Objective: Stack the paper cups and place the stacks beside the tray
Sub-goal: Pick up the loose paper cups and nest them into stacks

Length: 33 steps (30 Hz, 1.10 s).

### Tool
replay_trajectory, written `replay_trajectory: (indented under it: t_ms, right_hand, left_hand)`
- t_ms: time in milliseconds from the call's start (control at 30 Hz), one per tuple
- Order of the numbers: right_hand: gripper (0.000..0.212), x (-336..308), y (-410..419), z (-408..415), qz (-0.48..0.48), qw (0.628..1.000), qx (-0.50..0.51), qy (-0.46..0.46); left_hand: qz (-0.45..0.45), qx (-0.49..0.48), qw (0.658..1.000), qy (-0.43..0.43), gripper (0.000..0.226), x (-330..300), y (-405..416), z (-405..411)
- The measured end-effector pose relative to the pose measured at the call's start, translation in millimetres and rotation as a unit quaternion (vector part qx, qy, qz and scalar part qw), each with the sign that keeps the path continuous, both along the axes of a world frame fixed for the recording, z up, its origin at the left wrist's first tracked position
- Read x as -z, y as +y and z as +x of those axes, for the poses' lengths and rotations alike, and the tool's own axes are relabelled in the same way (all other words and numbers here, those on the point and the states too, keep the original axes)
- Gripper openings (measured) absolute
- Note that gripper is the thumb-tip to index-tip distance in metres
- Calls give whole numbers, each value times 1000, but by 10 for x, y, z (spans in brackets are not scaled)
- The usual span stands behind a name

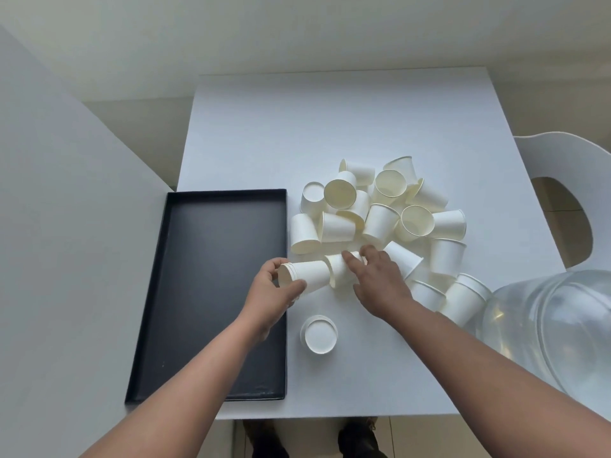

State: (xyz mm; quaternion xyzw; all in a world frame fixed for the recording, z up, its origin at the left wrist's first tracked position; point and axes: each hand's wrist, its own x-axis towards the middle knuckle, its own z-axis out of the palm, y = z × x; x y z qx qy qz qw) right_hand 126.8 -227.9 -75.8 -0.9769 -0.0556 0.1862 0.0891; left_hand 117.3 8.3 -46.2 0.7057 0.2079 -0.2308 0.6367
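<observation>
Left hand: our left hand held a short stack of nested paper cups on its side, fingers closed around the rim end — right at the tray's right edge.
Right hand: our right hand lay over a single paper cup just beside the stack's base, fingers spread on it; whether they gripped it we could not tell.
Tray: the black tray sat on the left of the white counter, nothing in it.
Loose cups: a heap of loose paper cups lay right of the tray — some tipped, some mouth-down.
Finished stack: one upside-down stack stood near the tray's right side.
Right edge: a clear plastic container and a white chair.
</observation>
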Motion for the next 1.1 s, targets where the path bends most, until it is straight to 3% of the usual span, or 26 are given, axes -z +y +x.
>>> replay_trajectory:
  t_ms: [133,400,733,833,933,1100]
  right_hand:
    - [63,41,38,-82,40,999,17,24]
    - [61,-116,109,-184,235,972,17,-16]
    - [65,-238,86,-307,262,960,-10,-98]
    - [83,-252,-88,-272,219,970,-1,-109]
    - [101,-245,-343,-142,98,986,67,-120]
    - [80,-142,-705,33,1,986,132,-105]
  left_hand:
    - [-8,12,1000,7,50,69,27,-24]
    - [-95,53,994,27,47,-16,-59,22]
    - [-130,81,987,39,53,-112,-143,79]
    - [-123,75,989,33,56,-107,-204,67]
    - [-96,48,994,22,60,-66,-243,53]
    - [-86,31,996,17,62,-27,-201,47]
